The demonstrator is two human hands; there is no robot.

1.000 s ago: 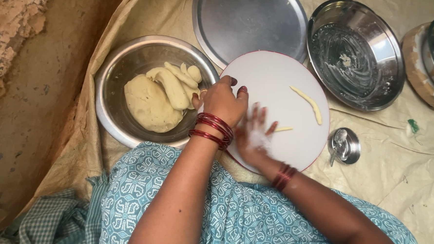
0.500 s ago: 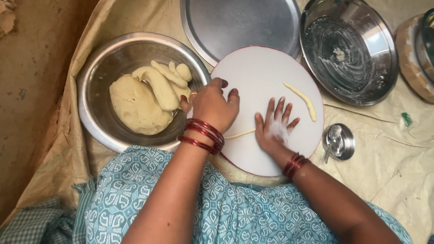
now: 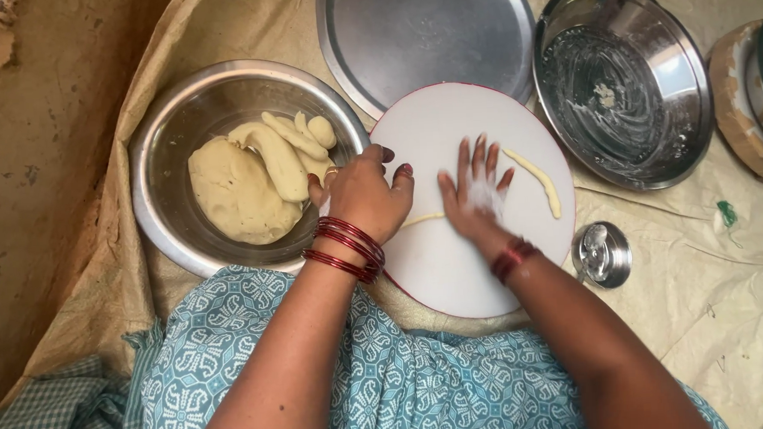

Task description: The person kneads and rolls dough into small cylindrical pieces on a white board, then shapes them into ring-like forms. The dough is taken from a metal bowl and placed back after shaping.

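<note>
**Flat palm on a dough strip, white round board**

The right hand (image 3: pixel 477 193) lies flat, fingers spread and floury, pressing a thin dough strip (image 3: pixel 422 220) onto the white round board (image 3: pixel 453 271) — nothing gripped. The left hand (image 3: pixel 365 192) curls loosely at the board's left edge (whether it holds anything, I cannot tell). A rolled dough stick (image 3: pixel 536 178) lies just right of the fingers. Left of the board stands a steel bowl (image 3: pixel 160 207) holding a dough lump (image 3: pixel 236 192) — above, a steel plate (image 3: pixel 425 32).
</note>
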